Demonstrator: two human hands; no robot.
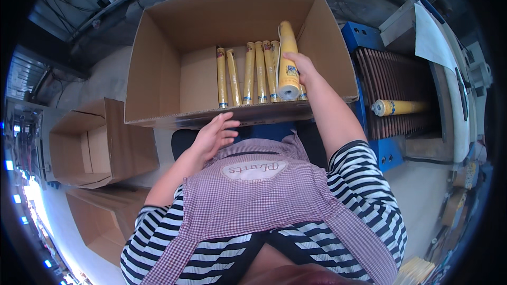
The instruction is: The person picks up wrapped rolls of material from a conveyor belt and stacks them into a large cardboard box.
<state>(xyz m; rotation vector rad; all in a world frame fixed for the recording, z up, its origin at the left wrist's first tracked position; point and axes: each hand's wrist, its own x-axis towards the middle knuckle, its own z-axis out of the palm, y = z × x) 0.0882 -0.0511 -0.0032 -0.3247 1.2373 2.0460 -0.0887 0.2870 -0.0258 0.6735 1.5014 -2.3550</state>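
My right hand grips a yellow wrapped roll over the right part of a large cardboard box. The roll tilts, its pale round end with a dark centre facing me. Inside the box, several similar yellow rolls lie side by side, with gaps between some of them; my right hand and its roll partly hide those at the right. My left hand is held near the box's front edge, fingers apart and holding nothing.
On the right, another yellow roll lies on a dark ribbed rack of a blue-framed machine. Open cardboard boxes stand on the left. A white sheet hangs over the machine's far right part.
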